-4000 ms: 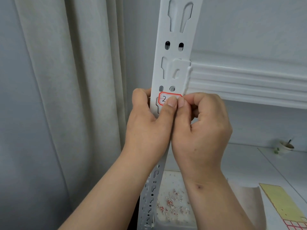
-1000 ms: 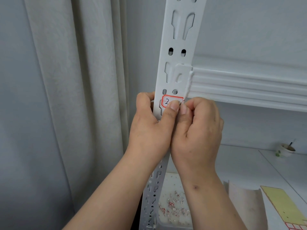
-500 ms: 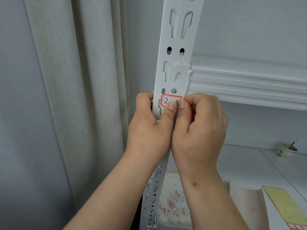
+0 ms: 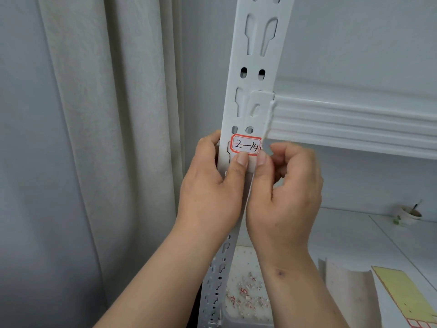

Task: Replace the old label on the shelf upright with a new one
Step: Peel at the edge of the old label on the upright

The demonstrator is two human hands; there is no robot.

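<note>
The label (image 4: 246, 145), marked 2—14, is being pressed flat on the shelf upright (image 4: 254, 67); the left hand (image 4: 212, 185) grips the upright's edge, the right hand (image 4: 283, 192) is curled, empty. Firm smoothing is needed next.

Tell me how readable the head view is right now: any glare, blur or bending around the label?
Head view: soft, even light, no glare; the label reads sharply as "2-14", with both thumbs just below it. The left hand and right hand look slightly soft. Wide-angle bending makes the shelf upright lean. The cup behind is blurry.
</note>
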